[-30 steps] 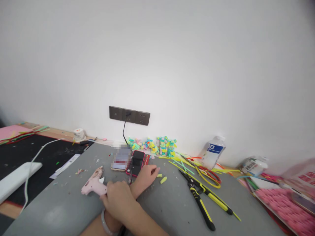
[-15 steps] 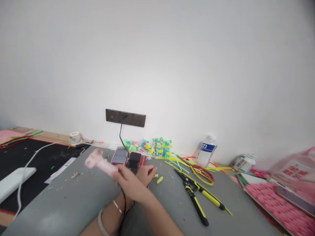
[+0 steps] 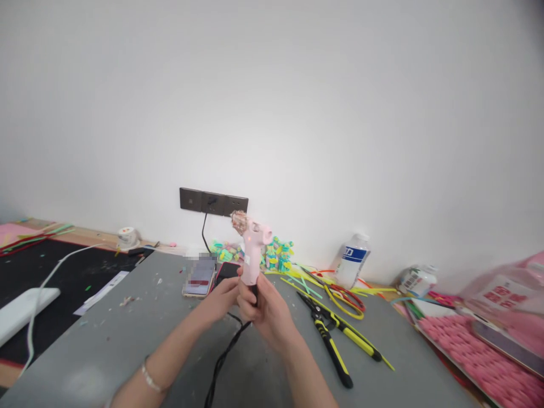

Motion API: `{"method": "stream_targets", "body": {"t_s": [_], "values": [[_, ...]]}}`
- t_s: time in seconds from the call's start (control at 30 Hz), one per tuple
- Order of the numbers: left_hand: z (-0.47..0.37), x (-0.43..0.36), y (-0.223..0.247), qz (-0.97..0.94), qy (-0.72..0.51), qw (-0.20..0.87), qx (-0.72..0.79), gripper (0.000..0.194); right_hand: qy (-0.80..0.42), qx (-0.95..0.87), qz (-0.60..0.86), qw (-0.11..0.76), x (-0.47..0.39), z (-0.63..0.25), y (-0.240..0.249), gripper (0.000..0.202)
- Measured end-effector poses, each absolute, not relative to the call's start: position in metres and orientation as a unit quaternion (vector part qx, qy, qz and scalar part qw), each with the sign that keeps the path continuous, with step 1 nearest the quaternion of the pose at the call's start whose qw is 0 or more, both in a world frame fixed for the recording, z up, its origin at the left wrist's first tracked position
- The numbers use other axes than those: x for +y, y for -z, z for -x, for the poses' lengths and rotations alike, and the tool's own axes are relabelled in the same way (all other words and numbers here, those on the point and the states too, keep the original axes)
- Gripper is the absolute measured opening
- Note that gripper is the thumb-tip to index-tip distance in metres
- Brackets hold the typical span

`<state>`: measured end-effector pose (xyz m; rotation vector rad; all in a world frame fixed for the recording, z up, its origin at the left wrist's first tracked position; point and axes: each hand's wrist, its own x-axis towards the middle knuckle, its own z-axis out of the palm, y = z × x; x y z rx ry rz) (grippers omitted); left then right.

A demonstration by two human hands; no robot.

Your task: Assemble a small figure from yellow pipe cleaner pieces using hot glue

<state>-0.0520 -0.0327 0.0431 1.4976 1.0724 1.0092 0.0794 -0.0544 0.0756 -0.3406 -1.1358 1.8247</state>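
A pink hot glue gun stands upright in front of me, its nozzle end crusted with brownish residue and pointing up to the left. A small orange light glows on its side. My right hand is closed around the bottom of its handle. From the left, my left hand reaches the same handle end with its fingers bent against it; its fingertips are partly hidden. A black cable hangs below the hands. Behind the gun are small yellow, teal and pink figures, partly covered by it.
Black-and-yellow pliers lie open on the grey mat, beside coloured pipe cleaners. Phones lie behind my left hand. A bottle stands by the wall, and a pink woven piece lies far right.
The glue gun has swung from the left to the centre and now stands upright. My arms have uncrossed, and my left hand has come to the gun's handle end.
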Motion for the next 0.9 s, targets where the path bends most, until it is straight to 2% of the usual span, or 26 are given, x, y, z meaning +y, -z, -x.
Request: {"method": "stream_targets", "body": {"t_s": [0.13,0.23,0.37,0.6,0.77,0.9], "values": [[0.055,-0.06,-0.057,-0.5,-0.525,0.57,0.385,0.054,-0.797,-0.42,0.12,0.417,-0.057,-0.069,-0.055,0.042],[0.047,-0.071,-0.058,-0.429,-0.578,0.591,0.365,0.052,-0.812,-0.399,0.122,0.408,-0.06,-0.059,-0.037,0.047],[0.037,-0.072,-0.051,-0.394,-0.595,0.569,0.408,0.043,-0.805,-0.397,0.144,0.416,-0.063,-0.054,-0.02,0.056],[0.037,-0.073,-0.029,-0.349,-0.58,0.581,0.452,0.052,-0.787,-0.375,0.18,0.455,-0.066,-0.045,-0.003,0.054],[0.071,-0.082,-0.045,-0.313,-0.596,0.605,0.426,0.061,-0.713,-0.53,0.172,0.426,-0.074,-0.049,-0.009,0.049],[0.137,-0.096,-0.081,-0.308,-0.685,0.492,0.44,0.037,-0.645,-0.63,0.209,0.379,-0.08,-0.071,-0.011,0.038]]}}
